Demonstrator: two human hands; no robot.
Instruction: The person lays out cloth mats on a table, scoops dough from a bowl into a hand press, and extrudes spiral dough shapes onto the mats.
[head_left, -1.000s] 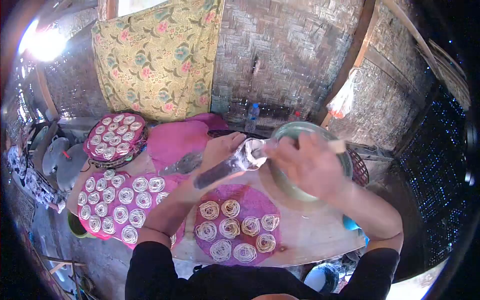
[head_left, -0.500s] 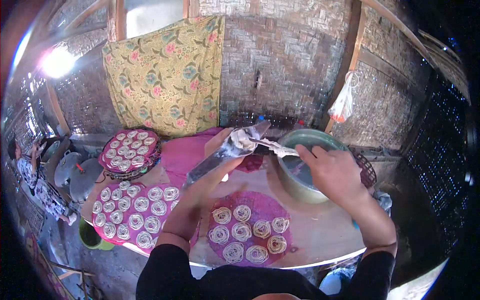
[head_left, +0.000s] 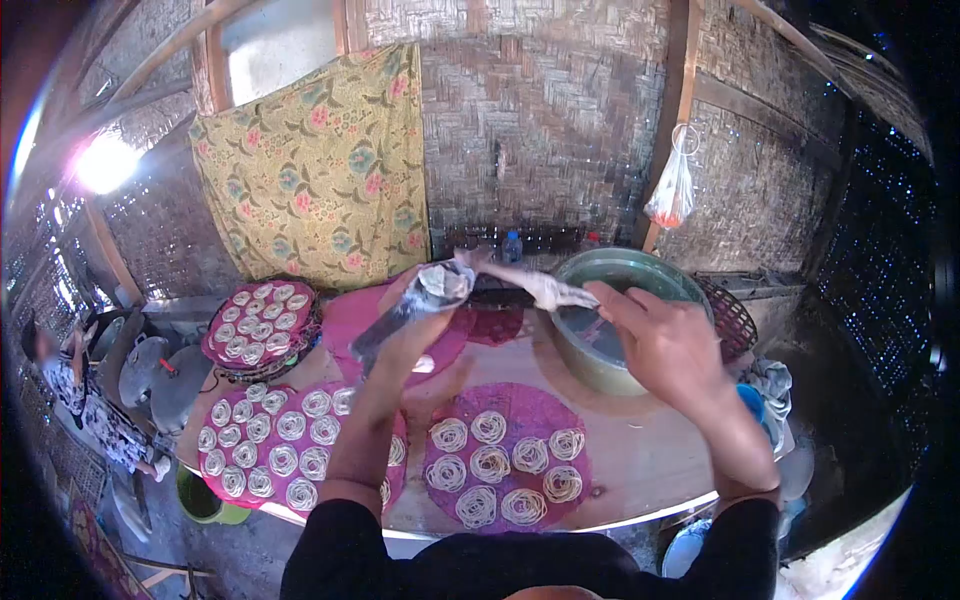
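Note:
My left hand (head_left: 425,330) is wrapped round a smeared, greyish plastic piping bag (head_left: 385,325), held tilted over the table. White dough (head_left: 440,284) fills its open mouth. Between the fingers of my right hand (head_left: 668,345) is a long, thin spatula (head_left: 545,290) coated in white dough; its far end lies at the bag's mouth, and whether it touches is blurred. Below that hand stands a large greenish basin (head_left: 600,372). In front of me a round pink cloth (head_left: 510,455) bears several coiled rings of dough strands (head_left: 490,464).
More dough coils lie on a pink cloth (head_left: 270,425) at the left and on a stacked round tray (head_left: 262,322) behind it. A dark red woven basket (head_left: 735,325) stands beside the basin. At the far left, a person (head_left: 85,400) is near large pots (head_left: 150,370).
The spatula's end has risen out of the dough at the bag's mouth. Both hands have shifted slightly, and the view has tilted a little.

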